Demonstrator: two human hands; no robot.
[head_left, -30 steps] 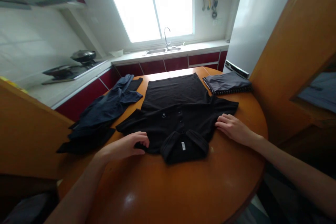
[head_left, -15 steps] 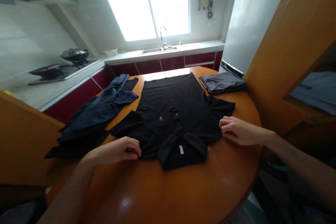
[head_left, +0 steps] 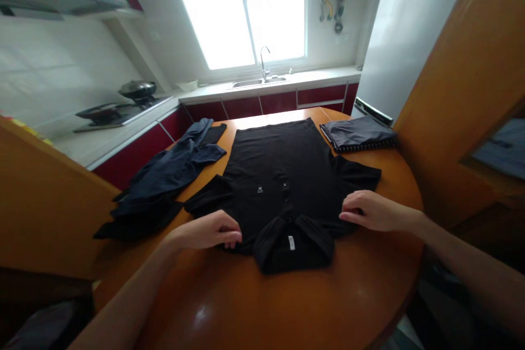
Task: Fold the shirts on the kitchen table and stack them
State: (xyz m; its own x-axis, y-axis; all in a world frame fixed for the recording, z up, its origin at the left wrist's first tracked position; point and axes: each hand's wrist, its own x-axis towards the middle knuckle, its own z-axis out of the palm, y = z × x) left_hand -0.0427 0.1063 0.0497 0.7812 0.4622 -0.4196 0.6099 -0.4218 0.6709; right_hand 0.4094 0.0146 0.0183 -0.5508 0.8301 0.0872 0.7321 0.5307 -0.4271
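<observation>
A black polo shirt [head_left: 283,164] lies flat with its collar towards me; a white label shows inside the collar and a small light emblem on the chest. My left hand [head_left: 219,229] rests at the shoulder edge left of the collar, fingers curled and closed. On the other side, my right hand [head_left: 363,210] is closed over the right shoulder, below the sleeve, thumb near the curled fingers. Both sets of fingertips are at the fabric, but whether any cloth is pinched in them is hidden.
The shirt lies on a round-edged wooden table [head_left: 246,306]. Dark blue and black garments [head_left: 164,175] are heaped at the left. A folded grey garment [head_left: 361,132] lies at the back right. Beyond are a sink [head_left: 248,83] and a stove with a pan [head_left: 137,90].
Both hands have shifted inward along the shoulders towards the collar. The shirt keeps its shape, and the whole view has swung slightly left.
</observation>
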